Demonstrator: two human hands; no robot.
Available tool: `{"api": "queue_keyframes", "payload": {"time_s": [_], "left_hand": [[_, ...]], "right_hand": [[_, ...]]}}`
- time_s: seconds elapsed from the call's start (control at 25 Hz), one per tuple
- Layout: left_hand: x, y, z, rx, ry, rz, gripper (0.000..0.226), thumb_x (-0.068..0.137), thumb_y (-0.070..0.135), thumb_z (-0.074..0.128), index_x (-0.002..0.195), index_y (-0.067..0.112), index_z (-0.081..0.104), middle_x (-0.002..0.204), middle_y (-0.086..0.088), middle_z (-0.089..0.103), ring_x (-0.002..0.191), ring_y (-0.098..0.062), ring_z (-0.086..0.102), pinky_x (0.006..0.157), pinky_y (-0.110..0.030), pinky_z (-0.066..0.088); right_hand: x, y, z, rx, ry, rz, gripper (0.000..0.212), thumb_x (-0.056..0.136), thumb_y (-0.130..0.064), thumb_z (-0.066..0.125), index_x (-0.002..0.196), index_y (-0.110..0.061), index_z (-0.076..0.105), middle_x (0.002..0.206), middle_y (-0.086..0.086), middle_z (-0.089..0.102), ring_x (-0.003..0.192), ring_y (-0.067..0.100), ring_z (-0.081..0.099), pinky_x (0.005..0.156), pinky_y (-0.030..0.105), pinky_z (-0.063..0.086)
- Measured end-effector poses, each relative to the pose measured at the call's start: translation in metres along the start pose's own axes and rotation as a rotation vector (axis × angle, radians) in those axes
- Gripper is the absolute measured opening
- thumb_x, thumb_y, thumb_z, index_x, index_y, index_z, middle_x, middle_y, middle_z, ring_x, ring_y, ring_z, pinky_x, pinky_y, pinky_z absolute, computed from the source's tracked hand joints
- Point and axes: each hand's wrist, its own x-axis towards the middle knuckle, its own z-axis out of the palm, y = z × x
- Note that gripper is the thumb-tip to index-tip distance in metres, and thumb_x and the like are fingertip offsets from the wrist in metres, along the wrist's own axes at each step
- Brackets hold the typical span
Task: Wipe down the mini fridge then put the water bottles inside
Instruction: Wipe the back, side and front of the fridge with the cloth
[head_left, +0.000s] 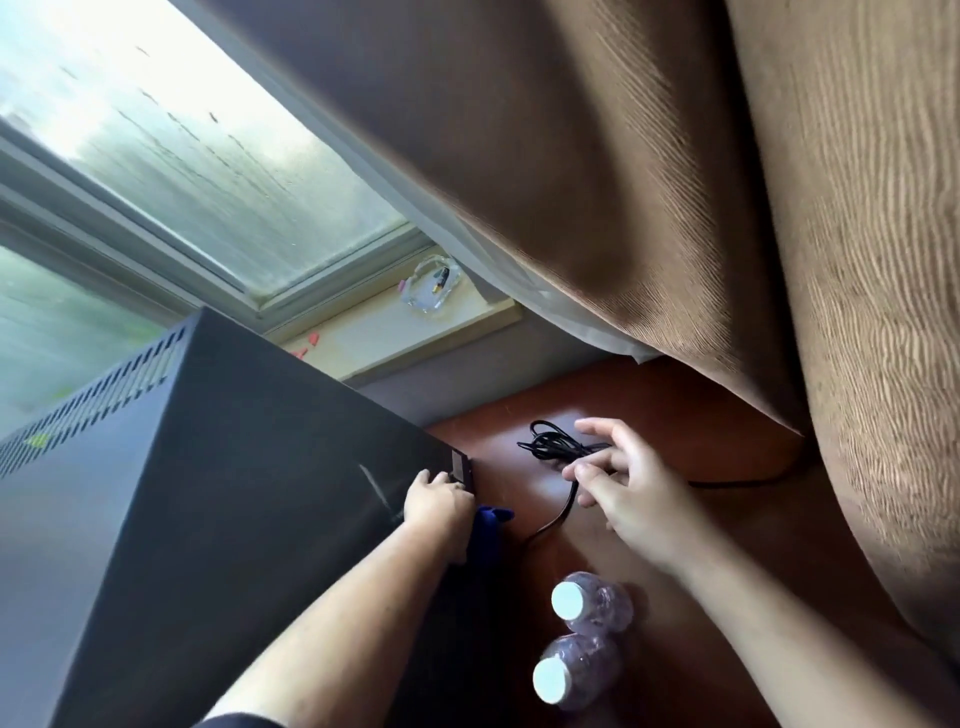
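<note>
The left hand (436, 504) curled around a blue cloth (489, 525) at the corner of the dark mini fridge (234, 467), on the left of the frame. The right hand (628, 499) pinched a black cord (550, 447) in the middle. Two water bottles (592, 603) stood at the bottom middle on the brown table (675, 415).

Black fridge (208, 467), blue cloth (489, 526), black cord (549, 446).

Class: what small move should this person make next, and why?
Probably draw the black cord aside with the right hand, which touches it: it lies coiled beside the mini fridge, where the left hand holds the blue cloth.
</note>
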Motion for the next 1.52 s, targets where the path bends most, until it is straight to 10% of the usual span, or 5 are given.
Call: {"api": "queue_keyframes", "payload": {"time_s": [0.24,0.76,1.52], "left_hand": [[-0.053,-0.015,-0.027,-0.049,-0.103,-0.019,0.067,0.078,0.046,0.080,0.138,0.025,0.062,0.146,0.000,0.060,0.143,-0.021,0.047,0.126,-0.043,0.021],[-0.155,-0.109,-0.091,-0.053,0.330,-0.408,0.046,0.092,0.041,0.065,0.138,0.033,0.062,0.146,0.006,0.058,0.143,-0.022,0.043,0.128,-0.049,0.011],[-0.011,0.025,0.016,-0.001,0.020,-0.048,0.048,0.105,0.035,0.044,0.151,0.023,0.050,0.160,-0.002,0.045,0.153,-0.026,0.031,0.129,-0.055,0.000]], "right_hand": [[-0.011,-0.035,0.008,-0.084,-0.095,-0.074,0.033,0.093,-0.022,0.061,0.115,-0.045,0.056,0.093,-0.005,0.077,0.076,0.012,0.071,0.062,0.025,0.046],[-0.055,-0.066,0.030,-0.141,-0.161,-0.157,0.029,0.095,-0.016,0.059,0.116,-0.037,0.060,0.091,-0.004,0.078,0.064,0.004,0.070,0.066,0.029,0.051],[-0.020,-0.004,0.011,-0.047,0.038,-0.012,0.030,0.096,-0.010,0.059,0.114,-0.034,0.061,0.088,-0.002,0.078,0.063,0.004,0.068,0.056,0.015,0.045]]}}
